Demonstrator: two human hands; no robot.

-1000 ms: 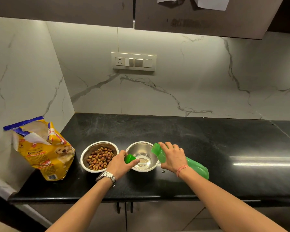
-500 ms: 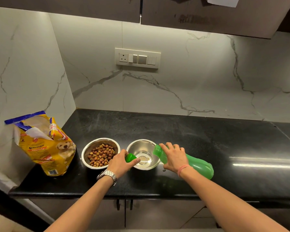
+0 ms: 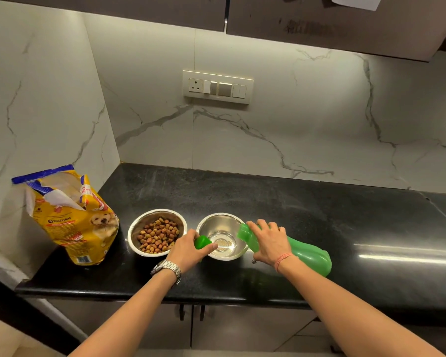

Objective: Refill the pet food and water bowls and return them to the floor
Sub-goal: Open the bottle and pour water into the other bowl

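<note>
Right now we're tipping the green water bottle (image 3: 304, 253) over the steel water bowl (image 3: 223, 237) w/ our right hand (image 3: 269, 244), fingers curled round the bottle's upper body just behind the neck. Our left hand (image 3: 188, 249) is pinching the green cap (image 3: 202, 242) betw. thumb and fingers, hovering at the bowl's near-left rim. The relation that matters: the bottle's long axis is running from lower right up to upper left, base out over the black countertop (image 3: 319, 210), open mouth sitting at or just over the bowl's right rim, so the mouth is pointing into the bowl and slightly down. We're seeing a shallow pool at the bottom of the bowl, but we can't tell whether a stream is leaving the mouth at this moment. We're judging the water step as barely begun, since the level is looking low. The right hand is the one nearer the bottle, obv., and it's the one controlling tilt; raising the base further would prob. bring more out, and too fast a tilt could splash over the far-left rim toward the cap hand. Just left, nearly touching the water bowl, the food bowl (image 3: 157, 233) is already holding kibble (image 3: 159, 238), so we're reading that half as done. Further left the open yellow dog food bag (image 3: 72, 220) is standing upright near the counter's corner. Both bowls are on the counter, not yet back on the floor.
</note>
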